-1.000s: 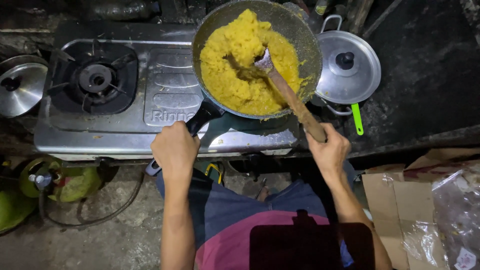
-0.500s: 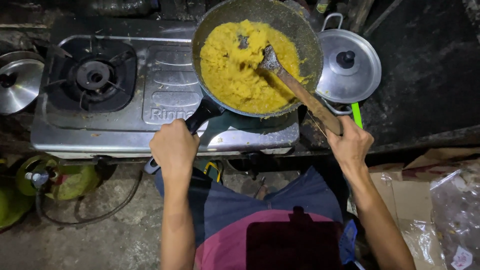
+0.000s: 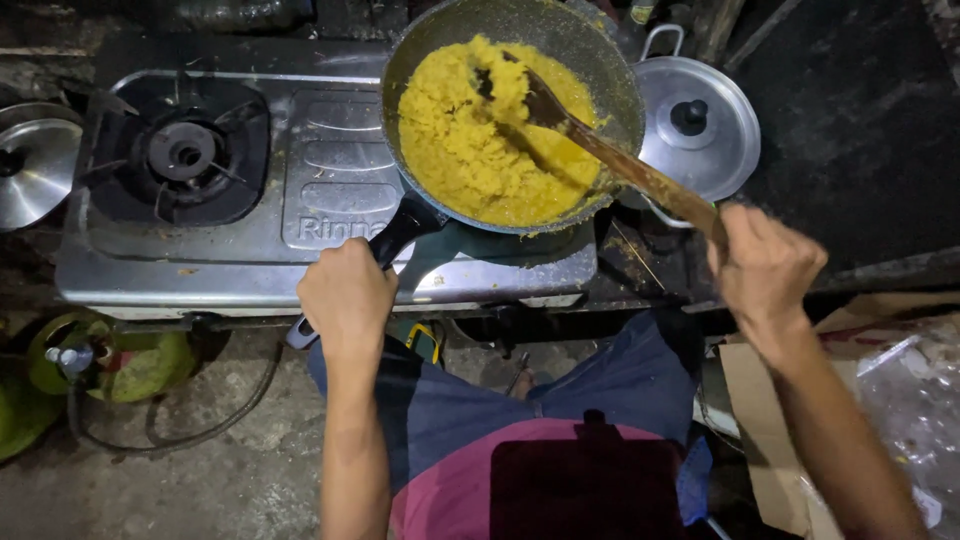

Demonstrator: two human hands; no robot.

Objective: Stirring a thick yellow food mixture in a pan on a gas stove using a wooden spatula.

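since the earlier frame the spoon (image 3: 610, 160) tip has shifted from the pan's right side to upper middle, and the right hand (image 3: 762, 268) has slid out right, away from the stove (image 3: 250, 250); left hand (image 3: 347, 297) unchanged on the handle (image 3: 400, 232).

left to right: steel lid (image 3: 35, 170) at far left edge, partly cut off. green gas tank (image 3: 110, 360) on the floor below the stove, hose (image 3: 200, 425) looping from it. stove has an unlit left burner (image 3: 182, 157), bare. left hand curled shut around the pan's black handle, knuckles up, at the stove's front edge. pan (image 3: 600, 75) sits on the right burner, dark, filled with yellow rice (image 3: 460, 150) heaped mostly left and centre; a bare patch shows by the spoon. wooden spoon lies slanted, bowl dug into the rice near the top middle, shaft crossing the pan's right rim. lidded steel pot (image 3: 700, 125) with black knob just beside the pan, touching or nearly, can't tell. right hand closed in a fist on the spoon's end, past the stove's right edge, above cardboard (image 3: 760, 400). plastic bag (image 3: 915, 400) at far right. person's dark shorts and pink shirt at bottom centre.
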